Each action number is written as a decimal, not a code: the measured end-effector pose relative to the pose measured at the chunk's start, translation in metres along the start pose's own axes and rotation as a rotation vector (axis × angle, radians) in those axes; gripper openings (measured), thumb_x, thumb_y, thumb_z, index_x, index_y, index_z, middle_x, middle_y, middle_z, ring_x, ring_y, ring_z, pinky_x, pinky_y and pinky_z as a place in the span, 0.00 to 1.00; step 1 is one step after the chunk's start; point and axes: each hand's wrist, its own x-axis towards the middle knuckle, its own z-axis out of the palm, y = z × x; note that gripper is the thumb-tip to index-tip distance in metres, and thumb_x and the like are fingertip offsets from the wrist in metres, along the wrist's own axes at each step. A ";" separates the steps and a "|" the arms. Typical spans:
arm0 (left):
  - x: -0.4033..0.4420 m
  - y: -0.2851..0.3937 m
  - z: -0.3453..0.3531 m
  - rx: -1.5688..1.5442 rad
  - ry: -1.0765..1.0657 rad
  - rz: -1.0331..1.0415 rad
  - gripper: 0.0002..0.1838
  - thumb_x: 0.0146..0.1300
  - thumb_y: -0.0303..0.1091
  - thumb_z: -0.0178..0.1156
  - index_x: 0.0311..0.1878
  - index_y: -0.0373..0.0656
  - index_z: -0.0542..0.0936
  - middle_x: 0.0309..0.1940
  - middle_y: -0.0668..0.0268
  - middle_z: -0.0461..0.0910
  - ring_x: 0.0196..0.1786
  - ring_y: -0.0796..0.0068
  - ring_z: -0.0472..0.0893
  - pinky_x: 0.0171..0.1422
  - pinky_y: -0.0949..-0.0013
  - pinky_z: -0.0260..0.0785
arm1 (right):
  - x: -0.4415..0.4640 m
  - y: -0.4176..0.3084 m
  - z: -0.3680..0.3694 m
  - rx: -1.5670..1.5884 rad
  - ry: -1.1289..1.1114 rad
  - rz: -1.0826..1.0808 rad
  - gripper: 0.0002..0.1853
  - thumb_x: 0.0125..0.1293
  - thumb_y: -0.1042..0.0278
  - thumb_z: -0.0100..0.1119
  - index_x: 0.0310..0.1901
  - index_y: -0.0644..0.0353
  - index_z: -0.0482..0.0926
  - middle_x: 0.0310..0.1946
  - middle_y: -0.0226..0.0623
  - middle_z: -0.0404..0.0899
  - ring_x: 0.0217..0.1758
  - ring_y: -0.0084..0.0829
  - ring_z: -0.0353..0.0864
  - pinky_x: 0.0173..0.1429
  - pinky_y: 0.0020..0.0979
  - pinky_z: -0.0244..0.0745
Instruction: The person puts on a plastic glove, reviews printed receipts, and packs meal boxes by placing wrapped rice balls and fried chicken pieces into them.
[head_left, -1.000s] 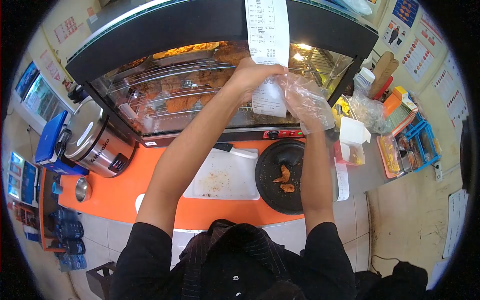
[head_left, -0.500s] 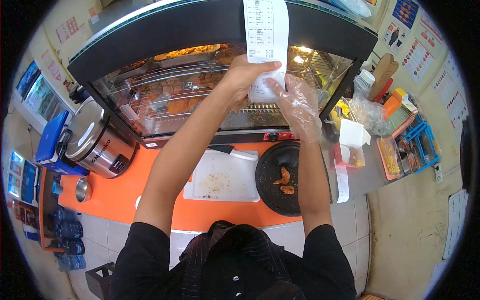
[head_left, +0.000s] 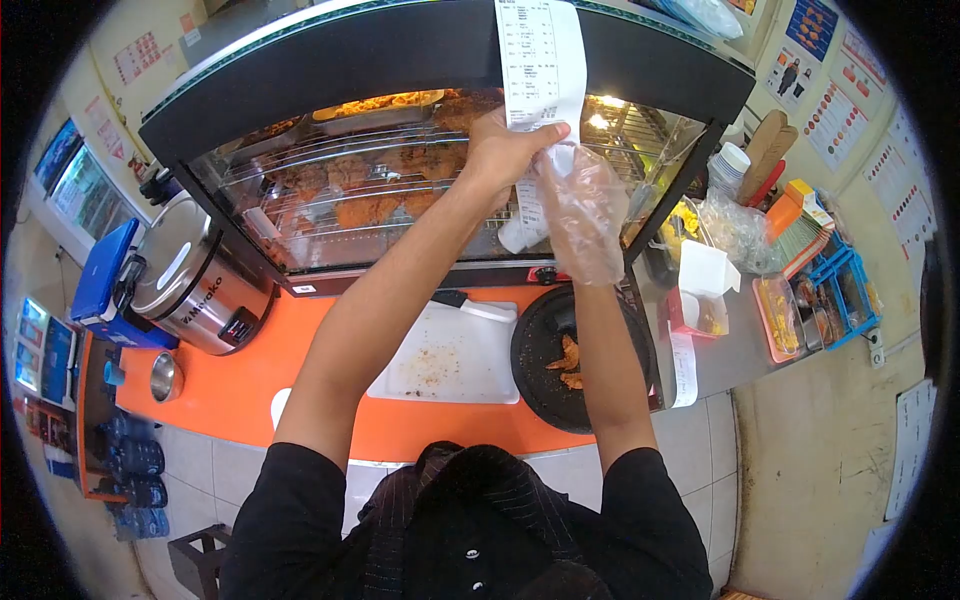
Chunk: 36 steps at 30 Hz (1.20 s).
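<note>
A long printed receipt point(head_left: 545, 70) stands up in front of the heated display cabinet point(head_left: 330, 140). My bare left hand point(head_left: 503, 155) is closed on it, thumb across the printed front. My right hand point(head_left: 583, 215), in a clear plastic glove, is closed on the same strip just below and to the right. The receipt's lower end curls out under my hands. Behind the glass, breaded fried pieces point(head_left: 365, 212) lie on wire racks. Below my right forearm, which partly covers it, is a black round pan point(head_left: 545, 385) holding fried chicken pieces point(head_left: 566, 355).
A knife point(head_left: 485, 310) lies on the white cutting board point(head_left: 440, 355), dotted with crumbs. A steel rice cooker point(head_left: 205, 285) and metal bowl point(head_left: 167, 378) stand left. To the right are an open box point(head_left: 700, 305), another receipt point(head_left: 683, 370), stacked cups point(head_left: 730, 165) and a blue basket point(head_left: 845, 285).
The receipt and my left hand have shifted slightly right. My gloved right hand has turned inward and lower around the strip, and the receipt's curled lower end now hangs further down.
</note>
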 end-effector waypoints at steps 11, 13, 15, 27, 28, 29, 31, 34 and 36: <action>0.009 -0.007 -0.015 0.043 -0.015 0.103 0.20 0.54 0.26 0.66 0.48 0.29 0.71 0.40 0.55 0.81 0.39 0.73 0.81 0.44 0.72 0.75 | -0.003 -0.016 -0.004 -0.358 0.038 -0.183 0.07 0.60 0.66 0.59 0.34 0.61 0.78 0.28 0.33 0.78 0.35 0.29 0.77 0.42 0.33 0.70; 0.009 -0.005 -0.013 0.040 -0.008 0.072 0.19 0.55 0.27 0.66 0.47 0.30 0.72 0.39 0.56 0.81 0.37 0.75 0.81 0.41 0.74 0.75 | -0.003 -0.007 -0.006 -0.821 0.102 -0.665 0.05 0.59 0.66 0.60 0.32 0.58 0.78 0.27 0.31 0.76 0.35 0.28 0.76 0.43 0.35 0.69; 0.009 -0.004 -0.012 0.031 -0.011 0.045 0.18 0.55 0.27 0.66 0.46 0.30 0.73 0.39 0.56 0.82 0.35 0.76 0.81 0.38 0.75 0.75 | -0.002 0.002 -0.004 -0.863 0.123 -0.738 0.07 0.56 0.65 0.63 0.32 0.59 0.79 0.29 0.34 0.78 0.34 0.33 0.77 0.41 0.37 0.70; -0.031 0.003 -0.038 0.271 -0.019 -0.037 0.44 0.60 0.67 0.49 0.64 0.37 0.63 0.60 0.59 0.68 0.62 0.71 0.66 0.58 0.65 0.61 | -0.064 -0.035 -0.026 0.182 -0.019 0.446 0.19 0.55 0.57 0.67 0.41 0.65 0.78 0.33 0.34 0.82 0.32 0.21 0.79 0.40 0.24 0.73; -0.057 -0.001 -0.044 0.202 0.043 -0.058 0.42 0.62 0.68 0.44 0.63 0.37 0.65 0.58 0.60 0.70 0.58 0.70 0.69 0.58 0.64 0.62 | -0.065 -0.015 -0.029 0.281 -0.041 0.468 0.19 0.56 0.57 0.67 0.40 0.65 0.78 0.32 0.32 0.81 0.31 0.22 0.79 0.39 0.25 0.73; -0.087 -0.008 -0.056 0.134 -0.094 -0.135 0.37 0.63 0.62 0.48 0.61 0.37 0.67 0.55 0.61 0.73 0.56 0.71 0.71 0.57 0.65 0.63 | -0.068 -0.011 -0.028 0.331 -0.055 0.478 0.18 0.57 0.57 0.66 0.40 0.64 0.78 0.32 0.32 0.81 0.32 0.22 0.78 0.40 0.25 0.73; -0.137 -0.026 -0.067 0.167 -0.240 -0.170 0.27 0.62 0.51 0.57 0.54 0.37 0.74 0.45 0.65 0.77 0.45 0.78 0.75 0.48 0.71 0.66 | -0.075 -0.006 -0.026 0.368 -0.123 0.441 0.17 0.60 0.57 0.63 0.41 0.64 0.78 0.33 0.33 0.80 0.34 0.22 0.78 0.41 0.25 0.72; -0.184 -0.048 -0.074 0.089 -0.008 -0.178 0.15 0.60 0.36 0.63 0.46 0.37 0.78 0.35 0.68 0.81 0.35 0.85 0.78 0.37 0.78 0.69 | -0.104 0.007 -0.022 0.441 -0.319 0.460 0.17 0.63 0.57 0.59 0.43 0.64 0.78 0.34 0.34 0.80 0.36 0.23 0.77 0.43 0.25 0.71; -0.198 -0.053 -0.081 -0.129 0.271 -0.131 0.15 0.61 0.36 0.62 0.46 0.35 0.76 0.36 0.67 0.81 0.35 0.83 0.79 0.39 0.76 0.71 | -0.135 0.024 -0.014 0.463 -0.408 0.583 0.17 0.64 0.58 0.57 0.44 0.65 0.77 0.34 0.35 0.80 0.37 0.23 0.76 0.44 0.25 0.71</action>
